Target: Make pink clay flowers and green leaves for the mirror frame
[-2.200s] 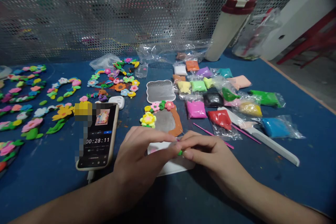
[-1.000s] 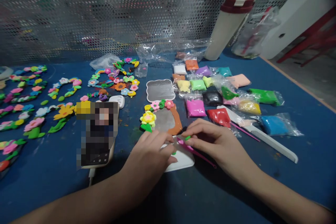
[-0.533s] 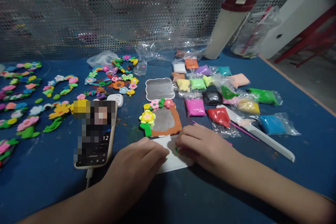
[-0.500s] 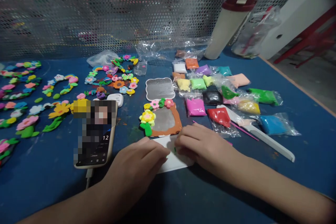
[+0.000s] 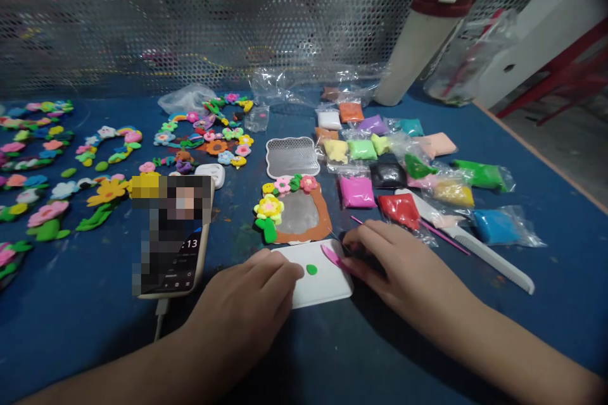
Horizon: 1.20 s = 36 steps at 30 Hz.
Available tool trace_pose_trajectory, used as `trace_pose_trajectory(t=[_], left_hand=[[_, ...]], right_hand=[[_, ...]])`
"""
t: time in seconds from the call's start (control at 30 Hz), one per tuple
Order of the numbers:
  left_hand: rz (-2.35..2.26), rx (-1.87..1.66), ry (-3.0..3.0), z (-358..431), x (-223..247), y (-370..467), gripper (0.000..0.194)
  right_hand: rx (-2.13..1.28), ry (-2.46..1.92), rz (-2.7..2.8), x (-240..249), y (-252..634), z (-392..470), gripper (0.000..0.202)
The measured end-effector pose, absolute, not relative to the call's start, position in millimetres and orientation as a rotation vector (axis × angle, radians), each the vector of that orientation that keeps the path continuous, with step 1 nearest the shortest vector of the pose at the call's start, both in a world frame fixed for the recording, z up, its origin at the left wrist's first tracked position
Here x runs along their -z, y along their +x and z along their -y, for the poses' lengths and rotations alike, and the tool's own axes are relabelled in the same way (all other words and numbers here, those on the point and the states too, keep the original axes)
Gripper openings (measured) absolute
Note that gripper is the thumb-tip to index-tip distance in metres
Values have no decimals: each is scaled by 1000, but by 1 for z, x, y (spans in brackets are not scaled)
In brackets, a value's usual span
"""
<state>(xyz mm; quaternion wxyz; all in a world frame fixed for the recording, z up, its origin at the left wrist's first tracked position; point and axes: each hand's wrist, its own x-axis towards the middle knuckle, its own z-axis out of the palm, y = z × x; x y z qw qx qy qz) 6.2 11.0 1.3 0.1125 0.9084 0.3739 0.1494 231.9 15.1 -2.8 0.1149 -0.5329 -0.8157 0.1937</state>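
Observation:
A small green clay piece [image 5: 311,269] lies on a white board [image 5: 323,291] near the front of the table. My right hand [image 5: 380,259] is closed on a pink tool [image 5: 333,257], whose flat tip hangs over the board's upper right; a thin needle-like point also sticks out by the fingers. At the board's left edge rests my left hand [image 5: 251,297], its fingers curled together; whatever they may hold is hidden. Just behind the board lies a mirror [image 5: 298,212] framed with brown clay and decorated with clay flowers and leaves.
Behind is a bare mirror [image 5: 292,157]. A phone [image 5: 190,266] with a cable lies left, near flower-decorated clay pieces [image 5: 109,192]. To the right are clay packets [image 5: 357,192], a white comb [image 5: 494,259] and a leaning bottle [image 5: 418,44].
My right hand has moved right, off the green piece, and now shows the pink tool in its fingers. The green piece is uncovered. The view has shifted slightly.

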Motion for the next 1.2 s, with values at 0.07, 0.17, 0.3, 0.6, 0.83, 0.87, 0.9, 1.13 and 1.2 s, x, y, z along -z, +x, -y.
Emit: trace_pose_trajectory(t=[0.07, 0.17, 0.3, 0.6, 0.83, 0.87, 0.9, 1.13, 1.2], left_hand=[[-1098, -414, 2679, -11, -1, 7, 21], [-1141, -276, 2648, -14, -3, 10, 23], [-1194, -52, 2593, -20, -7, 17, 14], [-1263, -117, 2718, -27, 0, 34, 11], [-1342, -126, 2698, -26, 3, 33, 20], [-1346, -129, 2694, -26, 3, 33, 21], [-1346, -129, 2691, -26, 2, 32, 22], [-1380, -160, 2686, -25, 3, 32, 23], [-1386, -161, 2701, -26, 4, 32, 26]], right_hand=[[-535, -1619, 2418, 5, 230, -11, 2], [-495, -1663, 2469, 7, 226, -7, 7], [-515, -1680, 2501, 8, 224, -6, 9], [-517, -1516, 2491, 1, 227, -12, 16], [-526, -1338, 2541, 3, 228, -13, 20], [-544, -1329, 2533, 4, 227, -12, 20], [-575, -1332, 2518, 6, 226, -11, 19], [-755, -1411, 2307, 13, 220, 0, 16], [-739, -1407, 2275, 14, 218, 2, 15]])
